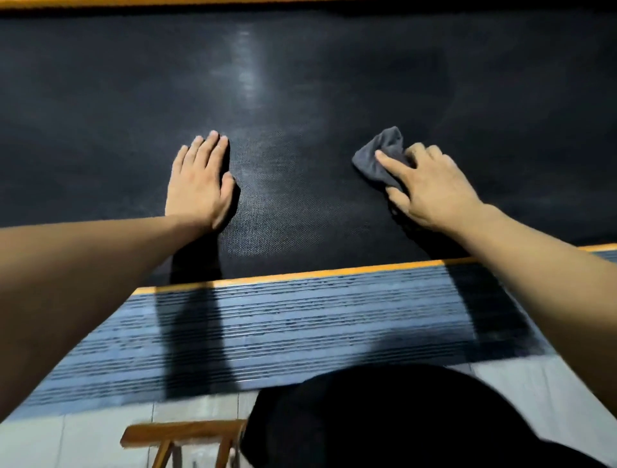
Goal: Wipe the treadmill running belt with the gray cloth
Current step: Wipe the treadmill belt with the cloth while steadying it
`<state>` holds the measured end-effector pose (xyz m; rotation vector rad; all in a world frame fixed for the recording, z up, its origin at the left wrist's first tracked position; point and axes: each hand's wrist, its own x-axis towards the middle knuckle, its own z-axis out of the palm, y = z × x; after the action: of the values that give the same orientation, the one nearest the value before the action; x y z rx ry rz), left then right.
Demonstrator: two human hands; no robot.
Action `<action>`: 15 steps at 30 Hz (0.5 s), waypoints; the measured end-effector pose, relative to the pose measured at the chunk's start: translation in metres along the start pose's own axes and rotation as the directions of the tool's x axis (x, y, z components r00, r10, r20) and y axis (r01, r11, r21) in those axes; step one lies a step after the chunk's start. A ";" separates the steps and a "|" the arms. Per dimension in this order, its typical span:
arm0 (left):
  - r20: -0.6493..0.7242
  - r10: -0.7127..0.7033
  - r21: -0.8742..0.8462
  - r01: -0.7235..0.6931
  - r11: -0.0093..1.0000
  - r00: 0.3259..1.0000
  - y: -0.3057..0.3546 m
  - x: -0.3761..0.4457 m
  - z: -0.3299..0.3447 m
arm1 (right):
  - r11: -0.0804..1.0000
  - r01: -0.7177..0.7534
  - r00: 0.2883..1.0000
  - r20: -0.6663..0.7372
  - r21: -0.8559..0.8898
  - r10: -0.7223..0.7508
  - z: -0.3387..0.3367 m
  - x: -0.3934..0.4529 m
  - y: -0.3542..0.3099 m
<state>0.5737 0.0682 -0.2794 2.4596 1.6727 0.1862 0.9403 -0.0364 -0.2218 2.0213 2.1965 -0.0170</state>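
Observation:
The black textured treadmill running belt fills the upper half of the view. A crumpled gray cloth lies on the belt right of centre. My right hand presses down on the cloth, fingers spread over it, with the cloth's far corner sticking out beyond the fingertips. My left hand rests flat on the bare belt to the left, palm down, fingers together, holding nothing.
A ribbed grey side rail with an orange stripe runs along the belt's near edge; another orange stripe marks the far edge. A wooden stool and my dark-clothed knee sit below on a pale tiled floor.

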 end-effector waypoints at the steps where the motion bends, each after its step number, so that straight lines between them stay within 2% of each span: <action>1: 0.003 -0.003 0.014 0.003 1.000 1.000 0.001 0.000 0.000 | 1.000 0.007 1.000 -0.022 0.018 -0.006 0.004 0.002 0.000; 6: 0.035 -0.077 0.199 0.069 0.978 0.996 0.004 -0.006 -0.002 | 0.990 -0.044 0.993 -0.107 0.136 0.059 0.016 -0.001 -0.006; 8: 0.070 -0.132 0.246 0.111 0.963 0.989 0.011 -0.005 -0.003 | 0.977 -0.125 0.986 -0.086 0.173 0.141 0.014 -0.005 -0.008; 10: 0.159 -0.163 0.225 0.125 0.966 0.974 0.018 -0.003 -0.006 | 0.946 -0.241 0.965 -0.045 0.217 0.257 0.016 -0.017 -0.017; 13: 0.222 -0.131 0.200 0.086 0.976 0.966 0.013 -0.003 -0.008 | 0.895 -0.371 0.921 -0.027 0.247 0.389 0.018 -0.027 -0.039; 15: 0.273 -0.040 0.188 -0.012 0.982 0.961 0.003 -0.009 -0.012 | 0.873 -0.433 0.895 -0.010 0.226 0.446 0.020 -0.024 -0.063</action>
<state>0.5708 0.0599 -0.2675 2.4621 1.6509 -0.3190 0.8818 -0.0680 -0.2447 2.6355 1.7754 -0.1504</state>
